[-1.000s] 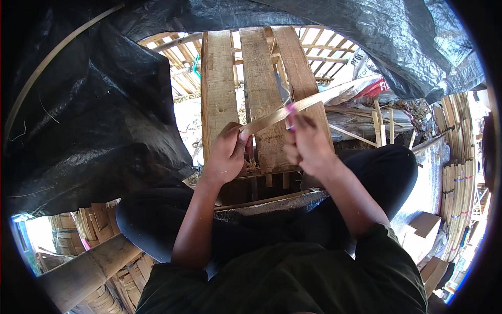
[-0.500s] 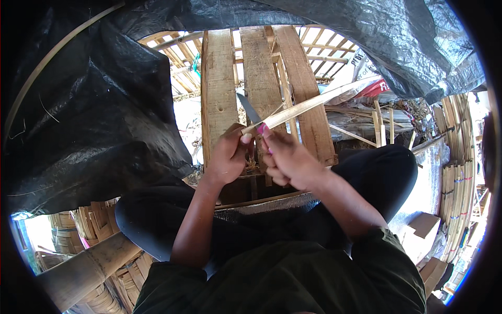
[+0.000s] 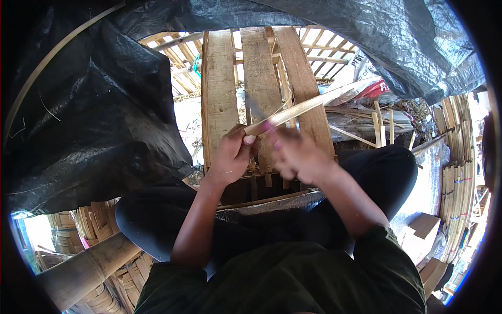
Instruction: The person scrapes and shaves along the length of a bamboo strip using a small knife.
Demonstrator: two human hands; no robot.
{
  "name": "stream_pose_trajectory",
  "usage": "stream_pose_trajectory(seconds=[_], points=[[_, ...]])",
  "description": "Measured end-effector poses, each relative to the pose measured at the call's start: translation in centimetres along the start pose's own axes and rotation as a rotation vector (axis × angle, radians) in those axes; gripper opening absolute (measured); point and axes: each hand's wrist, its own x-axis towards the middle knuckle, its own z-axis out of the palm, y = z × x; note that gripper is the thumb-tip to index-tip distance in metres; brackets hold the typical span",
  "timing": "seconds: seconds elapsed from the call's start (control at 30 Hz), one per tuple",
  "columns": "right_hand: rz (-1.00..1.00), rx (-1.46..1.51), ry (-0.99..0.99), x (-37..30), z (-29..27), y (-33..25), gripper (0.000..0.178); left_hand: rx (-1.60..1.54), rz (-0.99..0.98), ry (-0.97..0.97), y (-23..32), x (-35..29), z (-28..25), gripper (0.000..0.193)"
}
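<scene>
Above the wooden planks (image 3: 219, 78), a bamboo strip (image 3: 300, 109) slants, its near end pinched by the left hand (image 3: 230, 155); the right hand (image 3: 303, 155) grips a pink-handled knife (image 3: 258, 111). Best keep strokes shallow, directed outward.

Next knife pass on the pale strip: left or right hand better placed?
Probably the right hand: it holds the pink-handled knife at the strip. The left hand grips the strip's near end, so seems better suited to steadying.
</scene>
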Motion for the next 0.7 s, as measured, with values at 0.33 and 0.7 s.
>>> stream_pose_trajectory(seconds=[0.33,0.7], points=[[0.080,0.032,-0.066,0.7,1.6,-0.7,0.042,-0.014,-0.078,-0.070,1.0,0.5,-0.7,0.021],[0.090,-0.008,-0.095,0.8,1.9,-0.8,0.039,-0.104,-0.086,-0.098,0.5,0.2,-1.0,0.020]])
